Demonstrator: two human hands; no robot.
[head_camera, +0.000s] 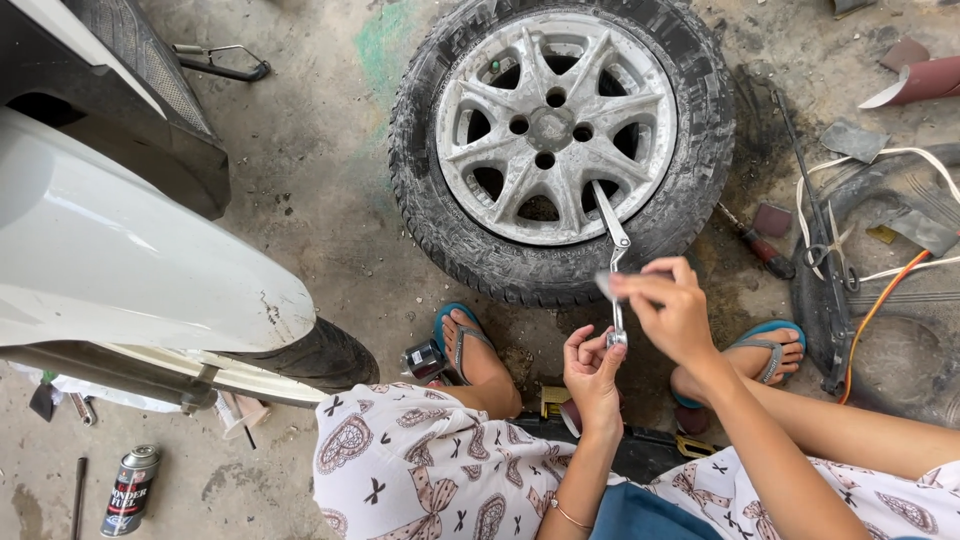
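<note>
The person squats on a stained concrete floor (330, 220), both hands raised in front of the knees at about 6 o'clock in the head view. The left hand (592, 372) is closed around the lower end of a slim metal tool (617, 290), fingers curled at its base. The right hand (668, 312) pinches a small grey piece (607, 285), apparently abrasive paper, against the tool's shaft; whether it wraps the shaft fully cannot be told. The tool's upper end points toward 12 o'clock and overlaps the rim of a wheel (556, 130) lying flat on the floor; whether it touches the rim or merely passes in front cannot be told.

The wheel, with a dusty silver alloy rim and fitted tyre, fills the upper centre. A white car body panel (120, 260) occupies 9 o'clock. A spray can (131, 488) lies at 7 o'clock. A screwdriver (755, 243), scissors (828, 250) and an orange cable (880, 305) lie at 3 o'clock, near the person's sandalled right foot (770, 352).

Assessment: the rubbing is best done with the left hand keeping the tool steady while the right hand makes short, even passes. Fingertips should stay clear of the tool's edges, and the paper should be kept flat against the metal.
</note>
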